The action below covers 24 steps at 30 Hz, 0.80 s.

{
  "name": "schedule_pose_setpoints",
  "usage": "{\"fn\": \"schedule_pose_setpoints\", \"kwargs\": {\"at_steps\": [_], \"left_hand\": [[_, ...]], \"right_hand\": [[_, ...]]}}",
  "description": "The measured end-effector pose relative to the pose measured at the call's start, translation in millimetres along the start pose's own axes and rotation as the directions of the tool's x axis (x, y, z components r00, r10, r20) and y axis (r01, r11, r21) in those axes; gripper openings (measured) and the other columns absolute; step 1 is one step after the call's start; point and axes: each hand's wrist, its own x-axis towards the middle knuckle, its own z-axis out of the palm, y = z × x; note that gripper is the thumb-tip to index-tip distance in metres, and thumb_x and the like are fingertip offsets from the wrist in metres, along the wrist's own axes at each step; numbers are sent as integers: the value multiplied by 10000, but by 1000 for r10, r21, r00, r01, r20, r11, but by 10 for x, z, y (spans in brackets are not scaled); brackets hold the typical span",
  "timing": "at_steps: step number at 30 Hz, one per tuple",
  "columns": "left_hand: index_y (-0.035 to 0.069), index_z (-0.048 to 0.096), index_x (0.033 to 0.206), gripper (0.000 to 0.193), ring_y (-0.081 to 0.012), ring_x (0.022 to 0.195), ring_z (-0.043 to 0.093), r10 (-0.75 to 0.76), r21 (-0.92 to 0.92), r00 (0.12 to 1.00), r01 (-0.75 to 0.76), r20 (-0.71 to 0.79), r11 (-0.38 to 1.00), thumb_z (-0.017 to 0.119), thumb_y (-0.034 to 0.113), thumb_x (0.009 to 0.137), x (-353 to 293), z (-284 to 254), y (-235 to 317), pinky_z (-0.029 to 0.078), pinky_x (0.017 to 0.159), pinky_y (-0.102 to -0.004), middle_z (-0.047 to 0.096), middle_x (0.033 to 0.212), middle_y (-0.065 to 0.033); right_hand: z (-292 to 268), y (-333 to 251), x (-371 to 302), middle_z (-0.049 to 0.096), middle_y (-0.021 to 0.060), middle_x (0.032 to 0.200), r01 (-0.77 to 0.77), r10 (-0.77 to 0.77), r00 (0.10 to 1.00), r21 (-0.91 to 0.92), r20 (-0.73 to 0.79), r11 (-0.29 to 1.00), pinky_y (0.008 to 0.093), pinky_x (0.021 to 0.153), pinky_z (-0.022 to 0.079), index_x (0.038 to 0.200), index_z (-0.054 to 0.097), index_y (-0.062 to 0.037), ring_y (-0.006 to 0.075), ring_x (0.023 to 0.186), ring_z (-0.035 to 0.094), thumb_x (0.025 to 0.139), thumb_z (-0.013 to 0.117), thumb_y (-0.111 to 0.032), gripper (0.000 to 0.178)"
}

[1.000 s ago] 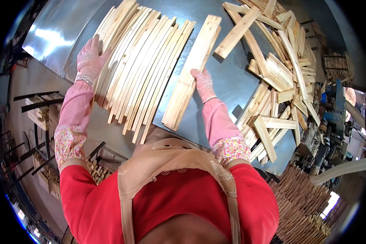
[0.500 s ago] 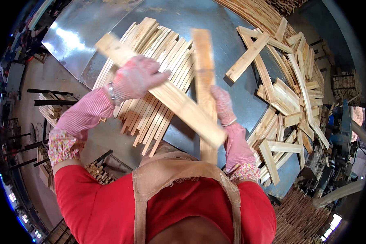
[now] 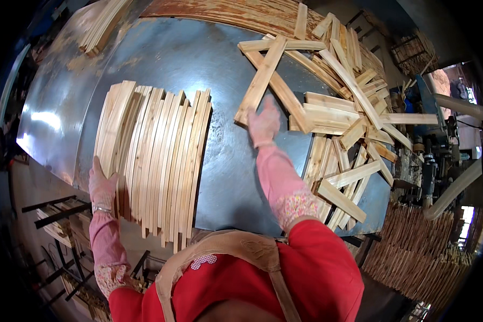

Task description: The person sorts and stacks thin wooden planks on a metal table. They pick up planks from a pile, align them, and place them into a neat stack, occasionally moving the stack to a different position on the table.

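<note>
My left hand (image 3: 102,185), in a pale pink glove, is at the near end of a wooden board (image 3: 118,121) on the left side of a row of slats. Its thumb and fingers straddle that end, closed on the board. The row of narrow wooden slats (image 3: 163,155) lies side by side on a metal table (image 3: 225,177). My right hand (image 3: 265,122), gloved and slightly blurred, reaches out with fingers apart. It is beside the near end of a loose board (image 3: 263,78), which lies across other boards; whether they touch I cannot tell.
A jumbled pile of boards (image 3: 354,121) covers the table's right side. A small bundle of slats (image 3: 104,27) lies at the far left, and a long plywood sheet (image 3: 220,16) along the far edge. Stacked sticks (image 3: 413,241) stand at the lower right, black metal racks (image 3: 64,214) at the left.
The board in my left hand has come down onto the row's left side. My right hand has let go of its board and reached to the loose boards. The view has shifted.
</note>
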Motion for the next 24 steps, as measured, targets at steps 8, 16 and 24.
{"fn": "schedule_pose_setpoints", "kwargs": {"at_steps": [8,16,24], "left_hand": [[142,234,1690,1091,-460,1357,558,7,2,1000,-7,-4,1000,871,285,817,-6,-77,63,486,1127,-520,536,1485,-271],[84,201,1705,1100,-449,1469,473,225,-53,971,-230,-79,972,853,280,841,59,-77,0,418,1203,-498,448,1604,-306],[87,195,1710,1064,-430,1526,434,361,-81,926,-370,-108,925,817,125,848,373,431,-482,370,1248,-444,400,1670,-291]], "right_hand": [[771,314,385,622,60,754,-654,269,753,639,601,405,313,460,416,1288,658,13,158,544,552,930,749,-216,435],[-179,1393,-875,772,140,1200,-373,345,922,632,174,680,332,1017,522,1246,727,27,230,1127,705,913,711,-263,443],[-2153,2851,-2745,766,141,1082,-382,646,568,532,-510,755,368,899,539,1209,721,-6,219,976,699,967,694,-240,337]]}}
